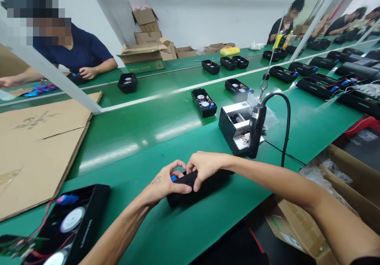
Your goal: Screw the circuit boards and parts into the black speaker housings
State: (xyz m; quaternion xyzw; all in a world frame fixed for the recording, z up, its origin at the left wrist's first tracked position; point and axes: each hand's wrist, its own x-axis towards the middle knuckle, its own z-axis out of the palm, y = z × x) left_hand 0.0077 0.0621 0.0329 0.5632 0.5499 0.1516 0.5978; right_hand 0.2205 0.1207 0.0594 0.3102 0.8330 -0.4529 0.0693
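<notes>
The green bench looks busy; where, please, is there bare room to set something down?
Bare green bench lies between the cardboard sheet and the black case in the left hand and right hand. It is crowded at lower left by the open black box and beside the case by the machine.

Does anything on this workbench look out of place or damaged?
The flattened cardboard sheet stands out: a long dark split or crease crosses it, and it lies at an angle on the green workbench. The stacked cardboard boxes at the back also sit crooked, with flaps open.
</notes>
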